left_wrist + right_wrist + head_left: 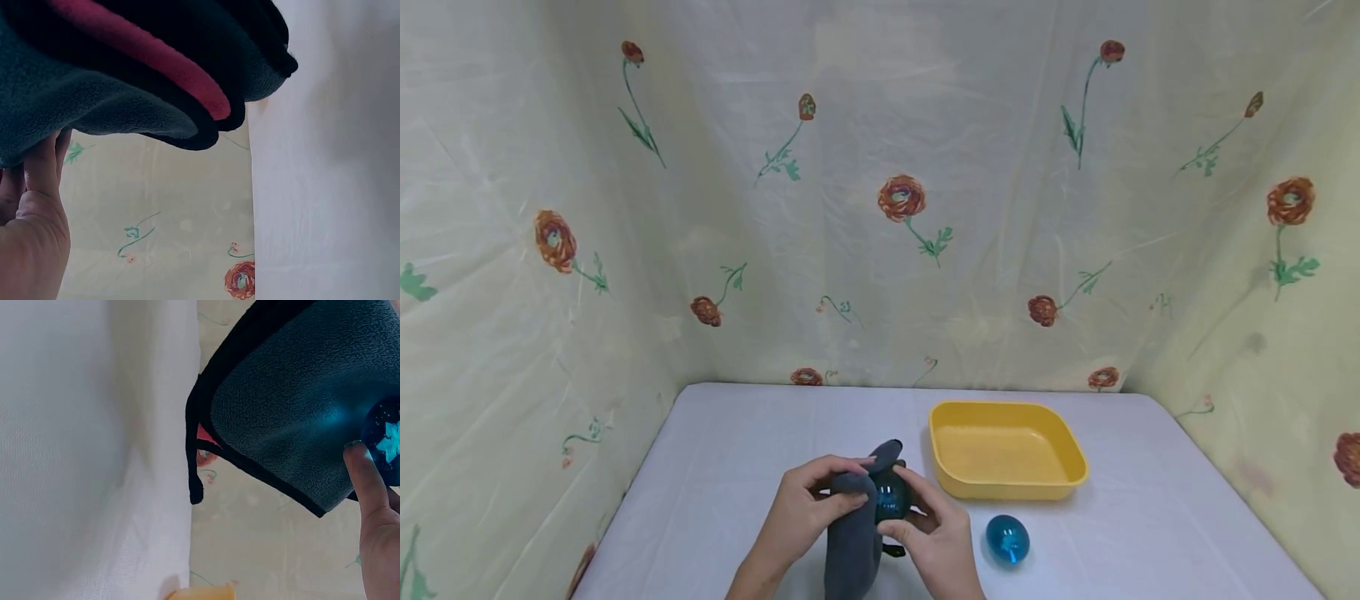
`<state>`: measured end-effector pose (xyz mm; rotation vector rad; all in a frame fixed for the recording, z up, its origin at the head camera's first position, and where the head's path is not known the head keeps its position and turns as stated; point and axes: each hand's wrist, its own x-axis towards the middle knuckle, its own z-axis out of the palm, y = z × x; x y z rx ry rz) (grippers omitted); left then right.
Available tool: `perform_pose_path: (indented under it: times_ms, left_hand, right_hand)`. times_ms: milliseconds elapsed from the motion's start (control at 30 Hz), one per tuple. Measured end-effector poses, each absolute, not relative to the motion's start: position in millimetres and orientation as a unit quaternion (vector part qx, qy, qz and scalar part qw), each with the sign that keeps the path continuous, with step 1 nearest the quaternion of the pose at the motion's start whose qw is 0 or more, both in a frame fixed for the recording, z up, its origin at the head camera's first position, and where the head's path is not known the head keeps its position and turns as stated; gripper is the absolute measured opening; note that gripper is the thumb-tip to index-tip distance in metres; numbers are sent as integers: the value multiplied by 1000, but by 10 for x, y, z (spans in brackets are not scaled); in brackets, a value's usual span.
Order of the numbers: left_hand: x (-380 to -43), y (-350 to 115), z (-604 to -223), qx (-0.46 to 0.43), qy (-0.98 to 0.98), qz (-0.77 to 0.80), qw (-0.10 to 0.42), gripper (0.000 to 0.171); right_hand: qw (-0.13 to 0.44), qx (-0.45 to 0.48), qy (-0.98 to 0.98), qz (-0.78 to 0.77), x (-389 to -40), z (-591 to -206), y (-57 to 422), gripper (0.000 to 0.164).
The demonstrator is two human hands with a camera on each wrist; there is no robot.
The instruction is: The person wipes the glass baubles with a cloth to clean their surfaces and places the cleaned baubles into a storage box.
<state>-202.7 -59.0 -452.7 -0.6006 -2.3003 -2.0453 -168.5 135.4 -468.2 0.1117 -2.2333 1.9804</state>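
Both curled: left hand (799, 510) pinches cloth (852, 546), right hand (938, 533) grips ball (892, 497).

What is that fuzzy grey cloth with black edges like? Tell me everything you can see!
The fuzzy grey cloth with black edges looks soft, like fleece, and bluer in the wrist views. A pinkish-red strip shows in the left wrist view. The cloth is bunched and folded, not flat. The person's bare left hand pinches it, left of the shallow, yellow, plastic-looking tray. It seems to touch the shiny, blue, round ball that the bare right hand holds.
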Motion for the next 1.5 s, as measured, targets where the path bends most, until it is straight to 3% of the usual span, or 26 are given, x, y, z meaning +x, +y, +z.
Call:
perform_pose_path:
  times_ms: [633, 1133, 1500]
  left_hand:
    - [-1982, -561, -4524, -231, -717, -656, 32, 22]
    - [-1922, -488, -4581, -305, -727, -601, 133, 18]
    - [-1899, -470, -4581, -300, -735, -594, 133, 18]
  right_hand:
    - [52, 35, -741, 669, -1762, -4711, 1372, 58]
    - [10, 27, -738, 674, -1774, -4722, 1427, 55]
    - [-17, 23, -733, 680, -1786, -4722, 1473, 57]
